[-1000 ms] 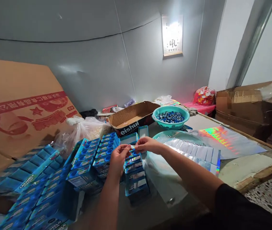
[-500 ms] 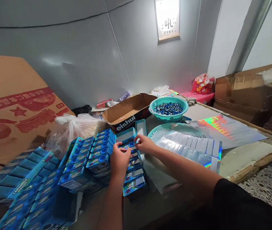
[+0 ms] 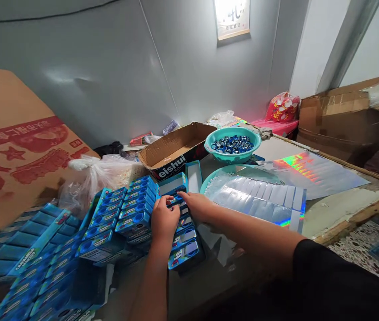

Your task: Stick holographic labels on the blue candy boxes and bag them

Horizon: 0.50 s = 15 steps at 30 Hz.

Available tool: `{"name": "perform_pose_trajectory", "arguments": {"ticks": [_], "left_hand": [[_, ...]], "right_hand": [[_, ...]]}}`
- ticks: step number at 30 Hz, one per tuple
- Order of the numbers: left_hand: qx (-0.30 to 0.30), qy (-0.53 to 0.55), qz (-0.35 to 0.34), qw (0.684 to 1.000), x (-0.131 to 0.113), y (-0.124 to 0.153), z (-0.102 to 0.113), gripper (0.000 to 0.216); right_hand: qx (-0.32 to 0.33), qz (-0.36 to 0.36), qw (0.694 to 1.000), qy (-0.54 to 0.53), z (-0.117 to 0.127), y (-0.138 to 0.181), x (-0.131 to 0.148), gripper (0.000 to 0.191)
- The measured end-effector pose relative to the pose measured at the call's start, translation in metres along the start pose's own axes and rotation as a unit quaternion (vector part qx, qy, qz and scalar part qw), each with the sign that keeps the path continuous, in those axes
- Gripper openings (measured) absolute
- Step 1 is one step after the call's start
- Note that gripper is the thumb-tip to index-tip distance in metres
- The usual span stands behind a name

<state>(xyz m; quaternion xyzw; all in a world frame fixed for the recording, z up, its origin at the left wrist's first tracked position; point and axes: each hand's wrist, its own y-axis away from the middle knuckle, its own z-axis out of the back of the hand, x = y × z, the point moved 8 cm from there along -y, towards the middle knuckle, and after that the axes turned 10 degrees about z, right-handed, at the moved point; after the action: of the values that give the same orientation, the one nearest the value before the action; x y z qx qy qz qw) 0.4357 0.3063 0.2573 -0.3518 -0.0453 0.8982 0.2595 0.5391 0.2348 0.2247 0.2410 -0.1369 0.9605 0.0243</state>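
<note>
My left hand [image 3: 165,218] rests on a row of blue boxes [image 3: 183,256], fingers bent and thumb apart, with a gap between them. From the right my right hand [image 3: 198,206] reaches over the same row, fingertips stretched onto a box top beside my left fingers. What lies right under the fingertips is hidden. Silvery patches show on the nearer box tops of this row. Left of my left hand stand more blue boxes [image 3: 135,218] with round marks on top. A sheet of silver stickers [image 3: 263,200] lies to the right across a turquoise basin [image 3: 206,183].
Behind stands a turquoise bowl [image 3: 231,157] of small shiny blue pieces, next to an open cardboard tray [image 3: 162,165]. A tied clear bag [image 3: 105,171] and a large printed carton [image 3: 25,147] are at left. Another holographic sheet [image 3: 336,178] lies near the wooden table edge [image 3: 360,216].
My right hand has moved slightly left and its fingers have straightened onto the box top. My left hand stays on the row. The whole view has shifted a little.
</note>
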Motion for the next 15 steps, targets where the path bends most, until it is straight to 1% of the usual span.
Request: {"name": "perform_pose_trajectory", "arguments": {"ticks": [1,3,5,7,9,11,13,15], "left_hand": [[0.003,-0.001,-0.005,1.000,-0.001,0.001,0.000,0.024],[0.013,-0.005,-0.010,1.000,-0.002,0.003,0.001,0.022],[0.027,-0.014,-0.019,0.999,-0.005,0.004,0.002,0.017],[0.040,-0.028,-0.030,0.998,-0.008,0.003,0.003,0.016],[0.054,-0.041,-0.029,0.997,-0.009,0.002,0.002,0.020],[0.066,-0.050,-0.016,0.996,-0.007,0.001,0.002,0.023],[0.070,-0.056,0.002,0.996,-0.006,0.000,0.003,0.025],[0.070,-0.059,0.019,0.996,-0.004,0.002,0.005,0.026]], "right_hand": [[-0.005,0.003,1.000,0.011,0.006,-0.001,0.003,0.069],[-0.021,0.000,0.999,0.035,0.028,-0.001,0.009,0.061],[-0.038,-0.010,0.997,0.064,0.063,0.006,0.013,0.045],[-0.050,-0.035,0.993,0.098,0.103,0.024,0.010,0.032],[-0.051,-0.083,0.986,0.133,0.140,0.055,-0.006,0.023],[-0.038,-0.152,0.974,0.162,0.165,0.091,-0.035,0.014],[-0.025,-0.221,0.958,0.182,0.178,0.126,-0.067,0.016],[-0.012,-0.264,0.945,0.193,0.177,0.150,-0.092,0.014]]}}
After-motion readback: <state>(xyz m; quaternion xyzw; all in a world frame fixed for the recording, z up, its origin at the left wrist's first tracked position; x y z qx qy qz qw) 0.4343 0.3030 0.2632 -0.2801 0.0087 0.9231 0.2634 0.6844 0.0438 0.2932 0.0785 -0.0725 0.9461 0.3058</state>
